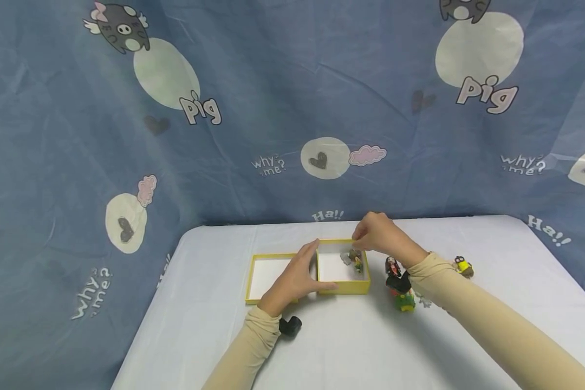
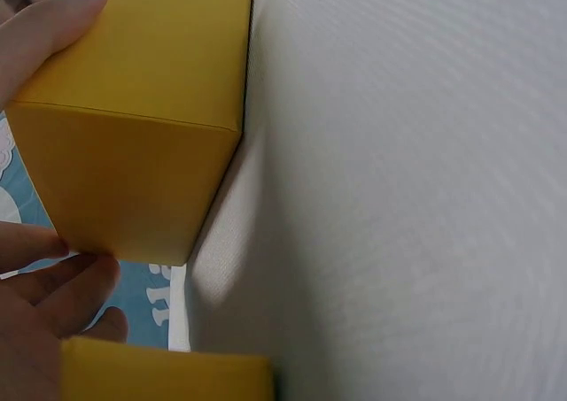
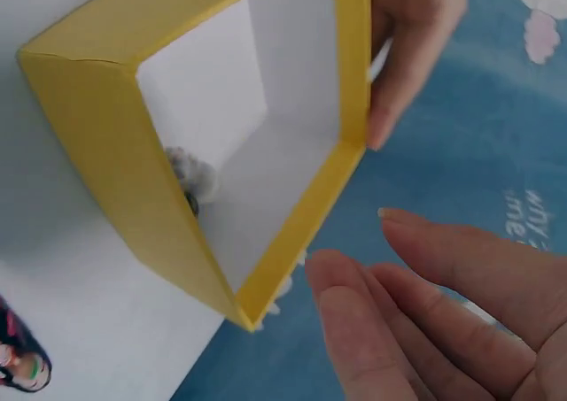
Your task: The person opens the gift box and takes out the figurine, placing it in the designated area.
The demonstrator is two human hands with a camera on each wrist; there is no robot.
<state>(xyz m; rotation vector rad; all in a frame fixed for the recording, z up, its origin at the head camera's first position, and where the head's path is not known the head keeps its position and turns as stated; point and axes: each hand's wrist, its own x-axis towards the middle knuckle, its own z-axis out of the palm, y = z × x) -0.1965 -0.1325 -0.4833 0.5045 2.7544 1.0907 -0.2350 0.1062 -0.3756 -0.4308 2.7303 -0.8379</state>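
Observation:
My left hand (image 1: 292, 279) holds the open yellow box (image 1: 343, 287) at its left end, thumb on the front wall and fingertips at the far left corner. Inside, against the right wall, lie a few small toy figures (image 1: 358, 264), one greyish and one green and yellow. My right hand (image 1: 382, 235) hovers over the box's far right corner. In the right wrist view its fingers (image 3: 354, 330) are loosely bent, the thumb apart from them, with nothing between.
Left of the box lies a shallow yellow-edged lid (image 1: 250, 279), white inside and partly behind my left hand. Beneath my right forearm are a dark-haired figurine (image 1: 392, 266) and a green toy (image 1: 406, 302). Farther right lies a yellow toy (image 1: 464, 267). A patterned blue cloth (image 1: 273, 108) hangs behind the table.

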